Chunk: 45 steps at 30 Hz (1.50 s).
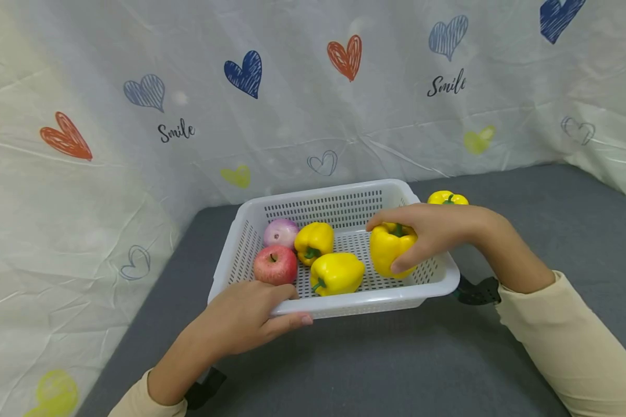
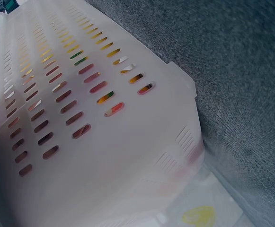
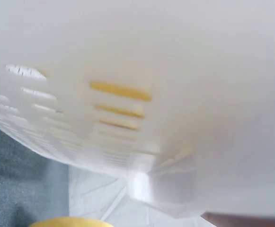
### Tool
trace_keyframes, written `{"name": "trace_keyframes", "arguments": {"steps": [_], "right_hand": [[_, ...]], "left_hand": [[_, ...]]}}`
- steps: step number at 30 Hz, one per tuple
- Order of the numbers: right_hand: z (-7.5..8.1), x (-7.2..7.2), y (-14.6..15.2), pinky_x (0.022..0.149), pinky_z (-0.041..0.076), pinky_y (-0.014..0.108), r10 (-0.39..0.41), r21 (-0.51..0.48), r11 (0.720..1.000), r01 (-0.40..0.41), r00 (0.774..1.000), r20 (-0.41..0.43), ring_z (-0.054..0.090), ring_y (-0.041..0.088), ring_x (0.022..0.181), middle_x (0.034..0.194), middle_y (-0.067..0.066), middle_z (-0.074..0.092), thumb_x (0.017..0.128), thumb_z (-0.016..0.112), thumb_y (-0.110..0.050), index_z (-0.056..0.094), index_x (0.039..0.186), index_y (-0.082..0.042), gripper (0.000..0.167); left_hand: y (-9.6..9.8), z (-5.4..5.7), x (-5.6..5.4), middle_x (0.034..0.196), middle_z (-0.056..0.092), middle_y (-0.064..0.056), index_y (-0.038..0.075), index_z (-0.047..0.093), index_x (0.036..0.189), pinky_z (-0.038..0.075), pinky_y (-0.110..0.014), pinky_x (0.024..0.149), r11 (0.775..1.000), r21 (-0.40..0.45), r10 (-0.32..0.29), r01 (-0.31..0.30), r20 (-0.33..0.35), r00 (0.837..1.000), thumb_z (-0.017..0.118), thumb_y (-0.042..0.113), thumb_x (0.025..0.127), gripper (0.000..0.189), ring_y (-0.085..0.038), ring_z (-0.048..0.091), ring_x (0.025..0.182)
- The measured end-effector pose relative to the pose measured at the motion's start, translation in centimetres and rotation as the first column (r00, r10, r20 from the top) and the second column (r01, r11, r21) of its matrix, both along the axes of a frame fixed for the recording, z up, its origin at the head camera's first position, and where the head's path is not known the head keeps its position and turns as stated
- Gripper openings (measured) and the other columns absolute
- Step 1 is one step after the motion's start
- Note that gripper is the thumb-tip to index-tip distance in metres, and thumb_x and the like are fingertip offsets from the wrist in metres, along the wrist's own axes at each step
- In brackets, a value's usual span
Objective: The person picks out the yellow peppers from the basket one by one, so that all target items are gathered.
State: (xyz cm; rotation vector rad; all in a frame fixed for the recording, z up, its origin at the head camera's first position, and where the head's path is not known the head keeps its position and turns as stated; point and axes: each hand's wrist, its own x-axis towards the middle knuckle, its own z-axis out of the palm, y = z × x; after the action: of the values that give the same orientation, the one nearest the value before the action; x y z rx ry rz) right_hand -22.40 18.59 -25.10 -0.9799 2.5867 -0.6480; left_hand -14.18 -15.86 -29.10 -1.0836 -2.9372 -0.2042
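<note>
Gripping yellow bell pepper (image 1: 385,253) in right hand (image 1: 429,227), between thumb and fingers, inside right end of white perforated basket (image 1: 365,301), clasping near rim with left hand (image 1: 250,315).

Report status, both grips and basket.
Left grip on basket rim. Right grip on yellow pepper, basket's right end. Another pepper outside, partly hidden. Nothing visibly blocking.

On the white sheet (image 1: 287,130) I'm reading one word twice: a black "Smile" (image 1: 176,131) is sitting under a blue heart (image 1: 145,92) at left; a second "Smile" (image 1: 446,84) is showing higher at right, under another heart (image 1: 448,36).
</note>
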Motion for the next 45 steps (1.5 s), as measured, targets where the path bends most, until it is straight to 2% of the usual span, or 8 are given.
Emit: {"name": "trace_keyframes", "arguments": {"steps": [9,18,27,35,39,45], "right_hand": [[-0.3,-0.8,0.9,0.081,0.05,0.038,-0.009,-0.084,0.996,0.002,0.996,-0.083,0.056,0.021,0.096,0.116,0.0,0.059,0.078,0.084,-0.029,0.055,0.136,-0.019,0.066],[0.6,-1.2,2.2,0.08,0.053,0.037,-0.045,-0.171,0.985,0.038,0.998,-0.039,0.057,0.025,0.097,0.116,0.004,0.058,0.08,0.085,-0.031,0.053,0.138,-0.023,0.067],[1.9,-1.1,3.8,0.079,0.051,0.041,-0.114,-0.217,0.972,0.092,0.989,-0.095,0.055,0.026,0.096,0.114,0.005,0.057,0.082,0.084,-0.027,0.052,0.139,-0.024,0.065],[2.8,-1.0,4.9,0.075,0.055,0.036,-0.126,-0.263,0.959,0.103,0.989,-0.075,0.057,0.027,0.096,0.118,0.006,0.057,0.084,0.082,-0.02,0.05,0.142,-0.023,0.066],[3.3,-0.9,5.8,0.075,0.054,0.035,-0.177,-0.258,0.954,0.153,0.981,-0.074,0.056,0.027,0.097,0.119,0.006,0.057,0.085,0.083,-0.02,0.049,0.144,-0.025,0.068],[3.8,-0.8,7.5,0.072,0.051,0.033,-0.276,-0.225,0.944,0.242,0.951,-0.138,0.054,0.027,0.095,0.115,0.007,0.057,0.084,0.083,-0.024,0.049,0.144,-0.028,0.069]], "left_hand": [[0.0,0.0,-0.1,0.062,0.042,0.016,0.026,0.058,0.093,0.041,-0.026,0.055,1.0,-0.002,-0.006,0.006,-0.017,1.0,0.047,0.07,0.094,0.045,-0.003,0.047,0.059],[-0.1,0.1,-0.2,0.063,0.043,0.015,0.026,0.059,0.095,0.042,-0.026,0.055,1.0,-0.008,-0.002,0.002,-0.008,1.0,0.047,0.069,0.094,0.045,-0.004,0.047,0.06],[-0.5,0.3,-0.9,0.063,0.043,0.016,0.026,0.059,0.095,0.042,-0.026,0.056,1.0,-0.01,-0.005,0.005,-0.004,1.0,0.047,0.069,0.094,0.045,-0.004,0.048,0.06],[-0.4,0.3,-1.2,0.064,0.045,0.016,0.025,0.06,0.096,0.042,-0.026,0.056,1.0,-0.009,-0.004,0.004,-0.002,1.0,0.048,0.068,0.094,0.045,-0.004,0.048,0.062],[-0.2,0.3,-1.3,0.064,0.045,0.017,0.025,0.06,0.097,0.042,-0.026,0.056,1.0,-0.005,-0.002,0.002,0.0,1.0,0.048,0.068,0.094,0.045,-0.004,0.048,0.062],[0.1,0.3,-1.5,0.064,0.045,0.017,0.025,0.061,0.097,0.042,-0.026,0.056,1.0,-0.001,0.005,-0.005,0.003,1.0,0.05,0.067,0.094,0.044,-0.003,0.049,0.061]]}}
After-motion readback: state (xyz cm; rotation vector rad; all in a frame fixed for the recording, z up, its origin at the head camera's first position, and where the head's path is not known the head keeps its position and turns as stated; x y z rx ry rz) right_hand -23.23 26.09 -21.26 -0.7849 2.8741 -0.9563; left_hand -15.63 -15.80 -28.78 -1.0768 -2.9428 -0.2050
